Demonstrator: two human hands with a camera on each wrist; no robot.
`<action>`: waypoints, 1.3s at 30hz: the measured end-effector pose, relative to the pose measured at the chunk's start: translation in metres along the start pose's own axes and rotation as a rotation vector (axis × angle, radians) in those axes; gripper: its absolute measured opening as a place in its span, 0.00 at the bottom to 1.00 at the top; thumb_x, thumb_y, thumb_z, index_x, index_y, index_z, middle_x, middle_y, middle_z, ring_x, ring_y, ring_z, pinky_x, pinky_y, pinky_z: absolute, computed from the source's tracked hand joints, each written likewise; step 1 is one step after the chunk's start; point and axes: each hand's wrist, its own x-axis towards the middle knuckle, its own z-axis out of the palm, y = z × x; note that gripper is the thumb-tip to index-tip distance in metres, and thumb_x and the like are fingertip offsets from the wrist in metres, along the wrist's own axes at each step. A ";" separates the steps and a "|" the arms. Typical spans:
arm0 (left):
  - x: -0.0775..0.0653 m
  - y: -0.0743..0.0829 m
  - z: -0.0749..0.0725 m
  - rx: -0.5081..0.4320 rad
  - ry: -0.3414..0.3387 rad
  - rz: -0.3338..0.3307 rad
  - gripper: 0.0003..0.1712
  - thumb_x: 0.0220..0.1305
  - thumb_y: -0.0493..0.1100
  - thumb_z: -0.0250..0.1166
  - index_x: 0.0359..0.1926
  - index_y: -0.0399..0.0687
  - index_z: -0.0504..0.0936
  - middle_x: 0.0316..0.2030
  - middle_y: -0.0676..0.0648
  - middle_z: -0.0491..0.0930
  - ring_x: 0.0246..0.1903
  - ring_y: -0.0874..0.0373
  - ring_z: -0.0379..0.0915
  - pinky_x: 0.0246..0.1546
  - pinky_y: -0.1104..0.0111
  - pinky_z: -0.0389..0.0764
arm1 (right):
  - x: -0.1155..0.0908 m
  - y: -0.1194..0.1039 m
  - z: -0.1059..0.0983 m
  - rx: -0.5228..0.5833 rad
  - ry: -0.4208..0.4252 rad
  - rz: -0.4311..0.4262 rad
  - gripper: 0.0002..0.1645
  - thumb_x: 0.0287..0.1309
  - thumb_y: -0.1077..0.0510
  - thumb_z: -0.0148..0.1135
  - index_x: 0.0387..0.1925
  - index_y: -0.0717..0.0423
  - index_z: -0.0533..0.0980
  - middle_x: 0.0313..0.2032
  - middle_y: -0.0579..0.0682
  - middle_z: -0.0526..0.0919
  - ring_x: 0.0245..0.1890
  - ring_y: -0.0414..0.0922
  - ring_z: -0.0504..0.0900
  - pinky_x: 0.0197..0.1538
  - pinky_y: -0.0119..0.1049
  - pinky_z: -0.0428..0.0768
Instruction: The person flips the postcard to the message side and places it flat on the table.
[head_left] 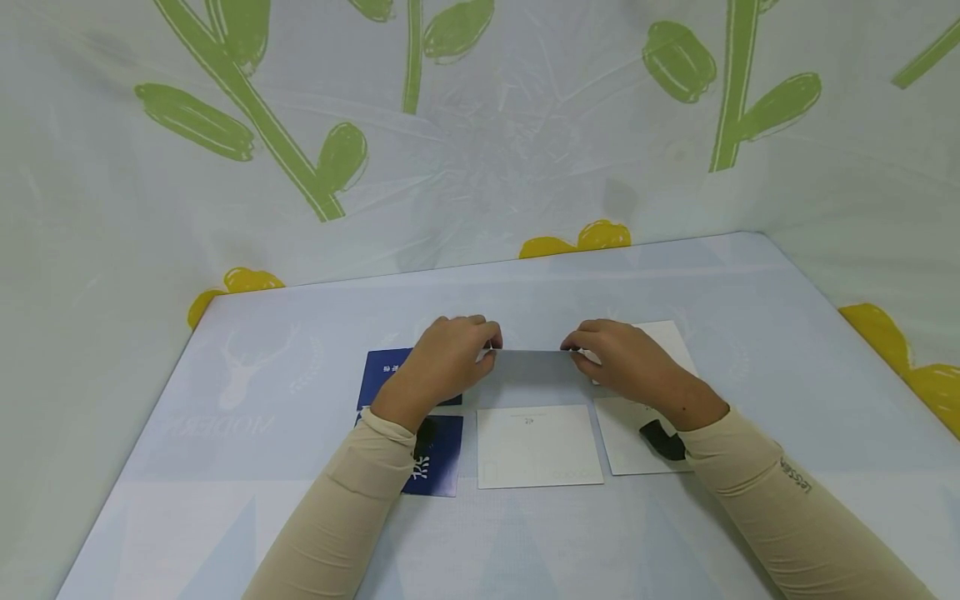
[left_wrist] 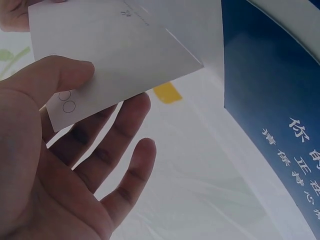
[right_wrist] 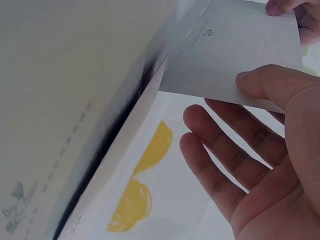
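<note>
Both hands hold one white postcard by its far corners, with its far edge raised off the table. My left hand pinches the left corner, thumb on the printed face and fingers behind. The right hand pinches the right corner in the same way; its other fingers spread below the card in the right wrist view. A small logo and printed circles show on the card in the left wrist view. Just in front of it lies another white postcard, flat on the table.
Two blue cards with white characters lie on the left, one behind and one in front, partly under the left forearm. On the right are two white cards, back and front, partly covered by the right arm. A patterned cloth covers the table.
</note>
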 end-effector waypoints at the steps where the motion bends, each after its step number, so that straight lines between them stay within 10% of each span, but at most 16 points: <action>1: 0.000 0.000 0.000 0.004 0.001 0.002 0.08 0.66 0.41 0.66 0.45 0.50 0.86 0.40 0.53 0.87 0.39 0.59 0.82 0.45 0.60 0.80 | 0.000 0.000 0.000 -0.002 0.005 -0.003 0.10 0.57 0.65 0.69 0.42 0.57 0.86 0.38 0.49 0.87 0.39 0.45 0.85 0.42 0.40 0.84; 39: -0.001 -0.001 -0.003 0.021 0.117 0.039 0.07 0.64 0.41 0.67 0.43 0.48 0.86 0.38 0.51 0.88 0.34 0.57 0.83 0.40 0.62 0.82 | 0.000 0.001 0.000 -0.041 0.080 -0.040 0.07 0.57 0.64 0.70 0.39 0.58 0.85 0.35 0.50 0.88 0.36 0.46 0.85 0.39 0.40 0.85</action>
